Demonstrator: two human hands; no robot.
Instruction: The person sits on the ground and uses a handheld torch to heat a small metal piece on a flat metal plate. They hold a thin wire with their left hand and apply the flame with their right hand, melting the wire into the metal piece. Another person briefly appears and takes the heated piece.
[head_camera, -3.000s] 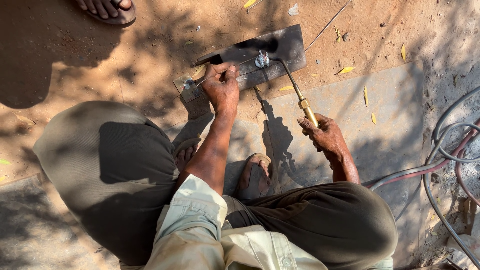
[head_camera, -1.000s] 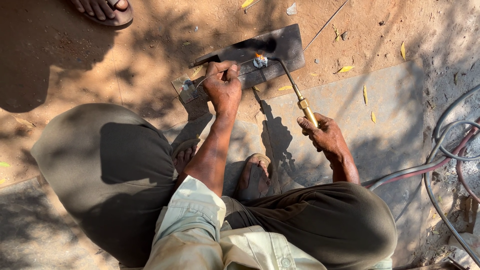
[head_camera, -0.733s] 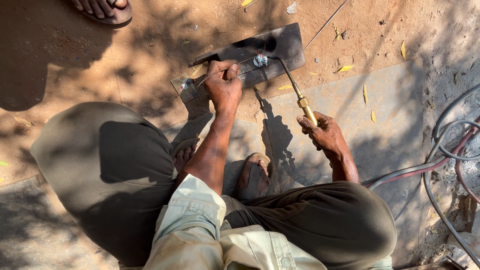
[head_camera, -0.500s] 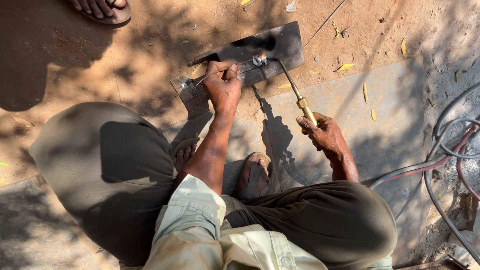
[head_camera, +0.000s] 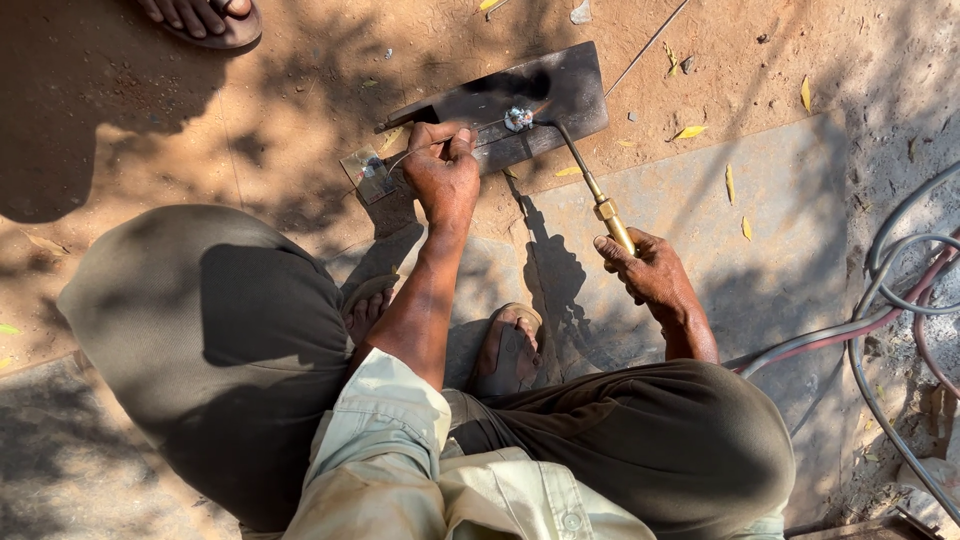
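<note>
while right hand (head_camera: 655, 275) grips torch (head_camera: 590, 185), plate (head_camera: 560, 85) edges lie open.

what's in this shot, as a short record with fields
place: bare dirt and a concrete slab
left hand: holds a thin rod toward the joint
right hand: grips a brass torch
torch tip: at a small bright piece
work: dark plate lying flat
hoses: at right on the ground
other: a sandalled foot at top
</note>
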